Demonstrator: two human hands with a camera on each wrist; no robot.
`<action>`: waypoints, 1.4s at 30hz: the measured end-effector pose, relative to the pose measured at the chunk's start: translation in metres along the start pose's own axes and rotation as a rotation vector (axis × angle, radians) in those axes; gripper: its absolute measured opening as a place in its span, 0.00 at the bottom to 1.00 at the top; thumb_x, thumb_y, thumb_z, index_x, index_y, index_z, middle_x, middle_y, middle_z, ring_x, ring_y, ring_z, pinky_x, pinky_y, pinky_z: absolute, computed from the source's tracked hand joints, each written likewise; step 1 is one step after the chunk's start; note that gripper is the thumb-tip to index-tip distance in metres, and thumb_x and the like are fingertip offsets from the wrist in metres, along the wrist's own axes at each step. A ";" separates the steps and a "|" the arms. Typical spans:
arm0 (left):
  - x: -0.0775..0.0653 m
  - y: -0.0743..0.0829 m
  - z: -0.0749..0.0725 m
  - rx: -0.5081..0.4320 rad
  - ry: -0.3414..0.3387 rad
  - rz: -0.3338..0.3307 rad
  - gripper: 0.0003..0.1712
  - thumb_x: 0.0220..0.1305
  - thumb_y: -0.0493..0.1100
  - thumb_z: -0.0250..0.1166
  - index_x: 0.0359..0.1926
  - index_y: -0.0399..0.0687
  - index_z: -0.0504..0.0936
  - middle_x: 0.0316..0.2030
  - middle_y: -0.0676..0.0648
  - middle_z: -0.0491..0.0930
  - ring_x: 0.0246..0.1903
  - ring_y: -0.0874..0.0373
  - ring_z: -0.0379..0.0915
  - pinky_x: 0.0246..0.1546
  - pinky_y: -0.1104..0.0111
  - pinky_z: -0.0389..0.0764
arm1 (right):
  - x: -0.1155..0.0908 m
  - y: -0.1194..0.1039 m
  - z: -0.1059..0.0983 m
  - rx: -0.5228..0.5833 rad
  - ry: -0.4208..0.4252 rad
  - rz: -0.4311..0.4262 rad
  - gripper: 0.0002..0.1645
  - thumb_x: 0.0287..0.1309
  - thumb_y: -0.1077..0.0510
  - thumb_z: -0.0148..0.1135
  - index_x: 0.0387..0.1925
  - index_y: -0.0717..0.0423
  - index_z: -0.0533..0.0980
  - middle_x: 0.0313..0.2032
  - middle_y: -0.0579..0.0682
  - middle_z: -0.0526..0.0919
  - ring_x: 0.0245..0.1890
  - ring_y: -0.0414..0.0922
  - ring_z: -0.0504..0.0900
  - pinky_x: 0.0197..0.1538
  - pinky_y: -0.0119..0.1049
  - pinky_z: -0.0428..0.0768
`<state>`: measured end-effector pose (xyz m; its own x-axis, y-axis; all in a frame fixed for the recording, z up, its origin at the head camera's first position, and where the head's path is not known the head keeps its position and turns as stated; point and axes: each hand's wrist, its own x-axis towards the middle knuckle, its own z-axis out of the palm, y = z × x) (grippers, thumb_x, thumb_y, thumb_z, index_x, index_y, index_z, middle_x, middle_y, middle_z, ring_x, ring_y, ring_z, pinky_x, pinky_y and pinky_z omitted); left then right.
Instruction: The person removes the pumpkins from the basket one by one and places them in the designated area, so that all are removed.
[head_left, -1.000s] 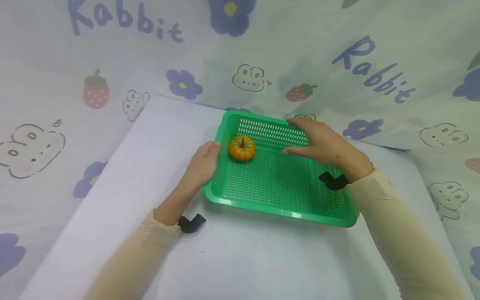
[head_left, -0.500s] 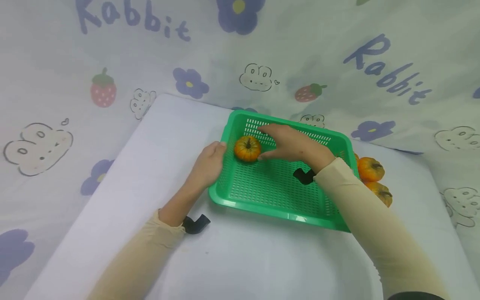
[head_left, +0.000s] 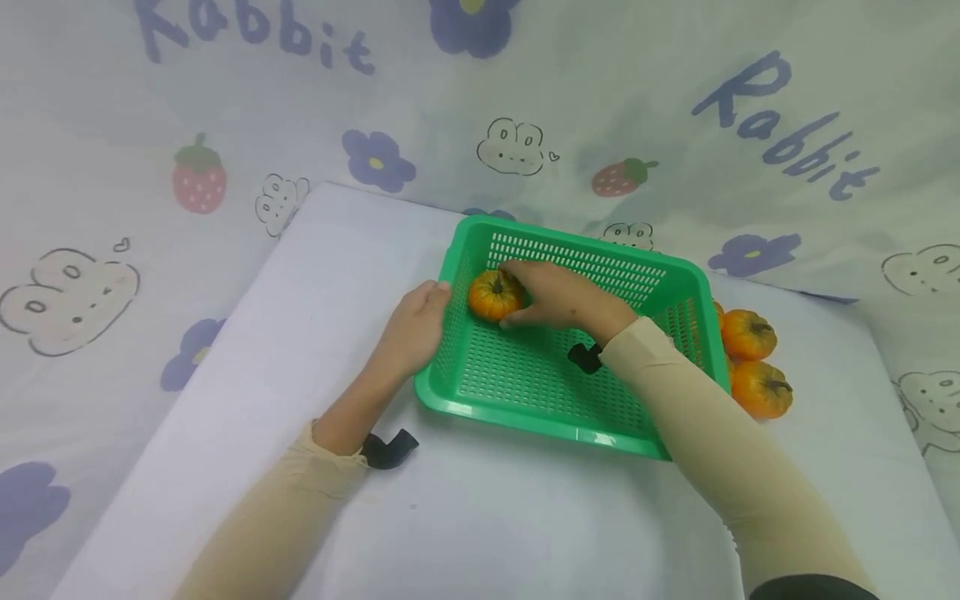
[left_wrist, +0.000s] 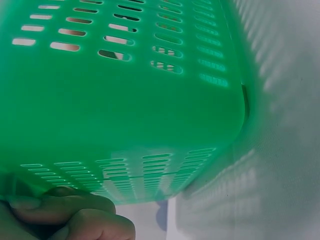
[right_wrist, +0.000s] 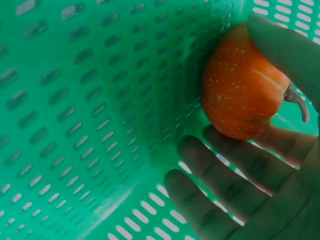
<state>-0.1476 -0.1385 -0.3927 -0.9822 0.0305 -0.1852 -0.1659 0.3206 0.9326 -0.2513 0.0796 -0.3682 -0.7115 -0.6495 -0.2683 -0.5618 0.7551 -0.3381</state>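
Observation:
A green perforated plastic basket sits on the white table. My left hand grips its left rim; in the left wrist view the curled fingers show beside the green wall. Inside the basket's left end lies a small orange pumpkin with a brown stem. My right hand reaches into the basket, thumb on the near side of the pumpkin and fingers on its far side. In the right wrist view, the pumpkin is between thumb and fingers, while the lower fingers extend fairly straight.
Several more orange pumpkins are just outside the basket's right wall, some partly hidden by it. A cloth backdrop with rabbits, flowers and strawberries rises behind the table.
My right hand has moved left and down from the basket's right part to the pumpkin, and now takes hold of it. The left hand stays on the rim. Pumpkins at the right have come into view.

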 end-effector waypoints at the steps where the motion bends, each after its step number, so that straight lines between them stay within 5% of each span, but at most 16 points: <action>1: 0.000 0.000 0.000 -0.001 0.000 -0.001 0.28 0.85 0.58 0.38 0.52 0.41 0.74 0.32 0.42 0.72 0.29 0.50 0.71 0.32 0.59 0.79 | 0.000 0.000 0.000 0.002 0.004 0.000 0.52 0.60 0.44 0.78 0.76 0.58 0.63 0.68 0.55 0.75 0.65 0.51 0.73 0.71 0.48 0.71; 42: 0.000 0.007 -0.003 -0.031 -0.033 -0.014 0.29 0.85 0.58 0.38 0.57 0.40 0.74 0.35 0.39 0.76 0.29 0.48 0.76 0.31 0.59 0.83 | 0.000 0.003 0.004 0.018 0.013 -0.022 0.52 0.62 0.47 0.76 0.78 0.58 0.60 0.72 0.56 0.71 0.71 0.54 0.70 0.73 0.50 0.67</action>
<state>-0.1487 -0.1397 -0.3855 -0.9765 0.0579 -0.2078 -0.1825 0.2922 0.9388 -0.2513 0.0812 -0.3733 -0.7042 -0.6648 -0.2492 -0.5700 0.7387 -0.3598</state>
